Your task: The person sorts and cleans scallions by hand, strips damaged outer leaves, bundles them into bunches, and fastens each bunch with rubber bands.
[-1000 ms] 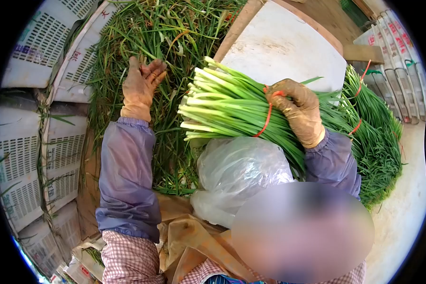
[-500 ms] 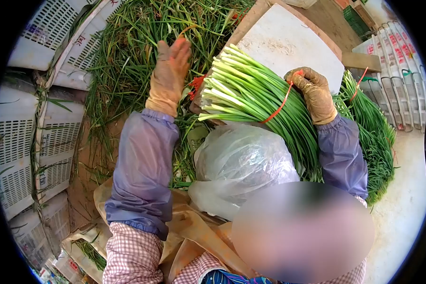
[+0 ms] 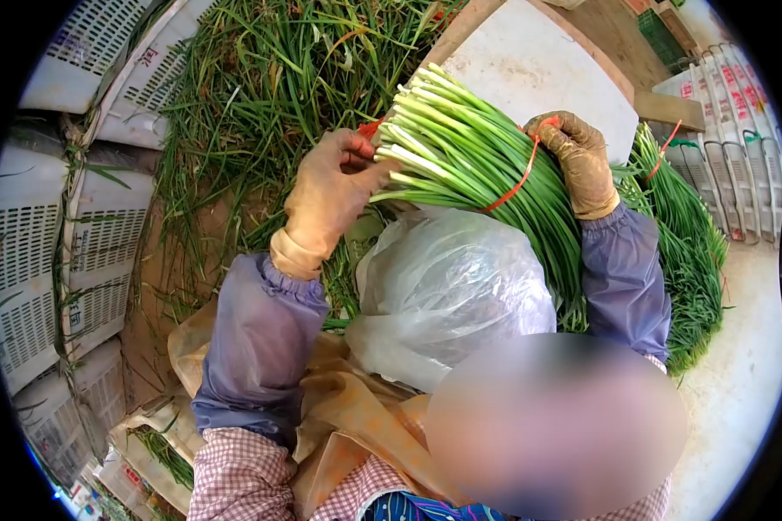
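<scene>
A thick bunch of garlic chives lies in front of me, pale cut ends to the left and green leaves bending down to the right. A red tie runs round its middle. My right hand, in a stained rubber glove, is closed on the tie's upper end at the far side of the bunch. My left hand, gloved too, is at the pale ends with thumb and fingers apart, the thumb touching the lower stalks. Below the bunch bulges a clear plastic bag or sheet.
Loose leaves and trimmings pile up at the upper left. White slatted crates line the left side. Behind the bunch is a white board. Another tied bunch lies at the right, with stacked white crates beyond.
My left hand has come down and right from above the trimmings to the pale stalk ends, its fingers now curved. My right hand stays at the tie, slightly higher.
</scene>
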`<state>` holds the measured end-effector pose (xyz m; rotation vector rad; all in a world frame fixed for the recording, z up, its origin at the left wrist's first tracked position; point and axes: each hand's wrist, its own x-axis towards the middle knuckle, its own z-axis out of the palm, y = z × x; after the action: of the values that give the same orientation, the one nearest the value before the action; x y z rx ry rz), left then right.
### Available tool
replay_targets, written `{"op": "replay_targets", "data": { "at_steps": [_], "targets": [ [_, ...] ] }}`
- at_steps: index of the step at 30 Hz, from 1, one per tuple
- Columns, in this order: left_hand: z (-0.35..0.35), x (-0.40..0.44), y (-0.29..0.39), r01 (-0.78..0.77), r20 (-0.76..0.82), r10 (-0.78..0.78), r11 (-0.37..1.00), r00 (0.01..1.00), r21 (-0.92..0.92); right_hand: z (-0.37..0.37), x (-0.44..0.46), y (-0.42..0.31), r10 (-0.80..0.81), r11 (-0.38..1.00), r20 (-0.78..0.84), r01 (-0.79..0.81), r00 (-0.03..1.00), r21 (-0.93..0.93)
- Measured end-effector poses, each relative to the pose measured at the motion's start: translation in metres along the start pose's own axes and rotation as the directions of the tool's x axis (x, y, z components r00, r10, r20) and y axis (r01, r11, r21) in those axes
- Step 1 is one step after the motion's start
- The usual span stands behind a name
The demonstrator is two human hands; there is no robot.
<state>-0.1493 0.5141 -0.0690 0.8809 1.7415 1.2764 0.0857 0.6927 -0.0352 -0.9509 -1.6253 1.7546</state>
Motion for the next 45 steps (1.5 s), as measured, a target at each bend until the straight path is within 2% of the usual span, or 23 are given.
{"op": "replay_targets", "data": {
  "at_steps": [1,2,3,5,7,9,13,15,18,22,25,27,31,33,34,36,40,42,43,45],
  "targets": [
    [0.001,-0.001,-0.005,-0.042,-0.02,0.041,0.997,0.999,-0.071,0.0,0.001,0.001,0.003,1.0,0.005,-0.003,1.0,0.003],
    [0.002,-0.002,-0.008,-0.003,-0.021,0.0,0.989,1.0,-0.148,0.0,0.002,0.002,0.008,1.0,0.01,-0.008,1.0,0.003],
    [0.004,-0.003,-0.01,0.002,-0.023,-0.005,0.989,1.0,-0.15,-0.001,0.002,0.003,-0.001,1.0,0.02,0.001,1.0,0.028],
    [0.01,-0.005,-0.014,-0.082,-0.087,0.056,0.944,0.995,-0.32,-0.002,0.002,0.006,-0.003,0.999,0.03,0.002,1.0,0.048],
    [0.014,-0.006,-0.012,-0.103,-0.113,0.068,0.935,0.991,-0.34,-0.002,0.002,0.005,-0.033,0.999,0.013,0.033,0.999,0.006],
    [0.016,-0.008,-0.009,-0.213,-0.197,0.152,0.914,0.969,-0.344,-0.001,0.002,0.004,-0.023,0.999,0.008,0.023,1.0,0.022],
    [0.017,-0.015,-0.009,-0.208,-0.222,0.14,0.924,0.965,-0.321,-0.002,0.003,0.006,-0.022,0.999,0.022,0.022,1.0,0.037],
    [0.016,-0.018,-0.016,-0.186,-0.178,0.169,0.979,0.969,-0.082,0.0,0.002,0.006,-0.037,0.999,0.023,0.036,0.999,0.029],
    [0.016,-0.018,-0.018,-0.201,-0.117,0.189,0.974,0.975,-0.103,0.001,0.001,0.005,-0.037,0.999,0.013,0.037,0.999,0.026],
    [0.016,-0.01,-0.015,-0.276,-0.167,0.248,0.945,0.954,-0.176,0.002,0.0,0.003,-0.022,1.0,0.001,0.022,1.0,0.02],
    [0.01,-0.007,-0.015,-0.244,-0.1,0.236,0.967,0.967,-0.076,0.003,-0.001,0.003,-0.028,1.0,0.004,0.028,1.0,0.008],
    [0.008,-0.006,-0.017,-0.338,-0.085,0.349,0.933,0.933,0.122,0.002,0.0,0.005,-0.04,0.999,0.005,0.04,0.999,0.0],
    [0.005,-0.007,-0.013,-0.314,-0.046,0.316,0.948,0.948,0.051,0.0,0.003,0.01,-0.07,0.996,0.033,0.068,0.997,0.057],
    [-0.001,-0.003,-0.004,-0.214,0.094,0.205,0.971,0.974,0.102,0.0,0.003,0.009,-0.072,0.996,0.036,0.07,0.997,0.064],
    [-0.002,0.0,-0.006,-0.212,0.095,0.202,0.972,0.975,0.1,0.0,0.003,0.007,-0.051,0.998,0.031,0.05,0.998,0.046],
    [-0.004,0.008,-0.009,-0.479,0.121,0.465,0.821,0.877,0.311,0.0,0.002,0.007,-0.029,0.999,0.026,0.028,0.999,0.03],
    [-0.002,0.013,-0.005,-0.577,0.21,0.539,0.744,0.816,0.336,0.003,0.001,0.005,-0.032,0.999,0.023,0.031,0.999,0.035],
    [0.004,0.012,-0.016,-0.511,0.083,0.506,0.835,0.859,0.203,0.004,0.0,0.004,-0.024,0.999,0.01,0.024,1.0,0.027],
    [0.008,0.011,-0.021,-0.51,0.085,0.504,0.836,0.859,0.201,0.004,0.0,0.004,-0.031,1.0,0.003,0.031,1.0,0.005],
    [0.015,0.009,-0.026,-0.324,-0.044,0.322,0.946,0.946,-0.024,0.003,0.001,0.005,-0.036,0.999,-0.003,0.036,0.999,-0.018]
  ]
}}
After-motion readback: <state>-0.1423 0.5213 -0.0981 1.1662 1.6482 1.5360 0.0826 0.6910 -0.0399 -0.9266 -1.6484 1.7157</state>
